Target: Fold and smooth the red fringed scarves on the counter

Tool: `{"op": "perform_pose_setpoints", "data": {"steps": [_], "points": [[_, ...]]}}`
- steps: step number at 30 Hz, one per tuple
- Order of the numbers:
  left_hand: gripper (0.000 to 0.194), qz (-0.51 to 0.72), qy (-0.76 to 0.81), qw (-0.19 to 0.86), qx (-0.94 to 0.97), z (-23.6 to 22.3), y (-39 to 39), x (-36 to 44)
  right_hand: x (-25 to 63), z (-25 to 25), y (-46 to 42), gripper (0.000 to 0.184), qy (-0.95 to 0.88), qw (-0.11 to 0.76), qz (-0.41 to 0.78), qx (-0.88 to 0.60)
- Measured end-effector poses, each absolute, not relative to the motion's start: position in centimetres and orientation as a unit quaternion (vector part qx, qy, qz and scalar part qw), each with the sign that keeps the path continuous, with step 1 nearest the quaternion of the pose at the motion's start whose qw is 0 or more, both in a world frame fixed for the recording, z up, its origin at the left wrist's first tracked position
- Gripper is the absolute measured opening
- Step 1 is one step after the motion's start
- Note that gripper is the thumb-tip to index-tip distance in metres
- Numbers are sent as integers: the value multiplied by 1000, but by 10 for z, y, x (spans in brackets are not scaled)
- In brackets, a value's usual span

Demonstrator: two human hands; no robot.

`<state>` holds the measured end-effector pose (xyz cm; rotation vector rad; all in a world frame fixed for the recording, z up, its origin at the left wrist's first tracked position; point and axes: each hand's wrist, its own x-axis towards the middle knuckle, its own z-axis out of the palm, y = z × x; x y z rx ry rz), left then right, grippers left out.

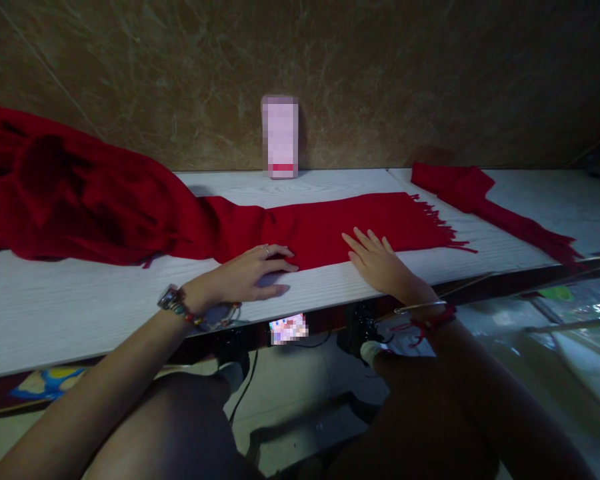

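Observation:
A red scarf (330, 223) lies flat along the white wood-grain table (230, 185), its fringed end pointing right. My left hand (253, 272) rests at the scarf's near edge, fingertips on the cloth, fingers stretched out. To the right, my right hand (377, 261) lies with spread fingers on the near edge of the same scarf, short of the fringe. Neither hand grips the cloth. On the left, the scarf runs into a large heap of red fabric (95, 193); whether the heap is one piece cannot be made out.
Another red fringed scarf (480, 193), loosely folded, lies at the table's right. A blurred pink phone-shaped item (280, 137) leans on the brown marbled wall (360, 80). Below the front edge are a small lit screen (289, 329) and a dark cable (245, 387). Clear plastic (580, 333) is at lower right.

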<state>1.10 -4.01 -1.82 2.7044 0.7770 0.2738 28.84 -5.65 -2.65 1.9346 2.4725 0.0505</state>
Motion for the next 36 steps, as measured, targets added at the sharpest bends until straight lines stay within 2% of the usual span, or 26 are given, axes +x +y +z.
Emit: {"op": "perform_pose_setpoints", "data": {"steps": [6, 13, 22, 25, 36], "points": [[35, 109, 273, 159, 942, -18, -37, 12, 299, -25, -52, 49, 770, -85, 61, 630], [37, 123, 279, 132, 943, -18, -38, 14, 251, 2, -5, 41, 833, -191, -12, 519], [32, 144, 264, 123, 946, -19, -39, 14, 183, 12, 73, 27, 875, -88, -54, 472], [31, 147, 261, 130, 945, -18, -38, 15, 177, 0, 82, 22, 872, -90, -66, 476], [31, 139, 272, 129, 943, -17, -38, 19, 180, -24, 78, 15, 844, -270, -65, 459]]}}
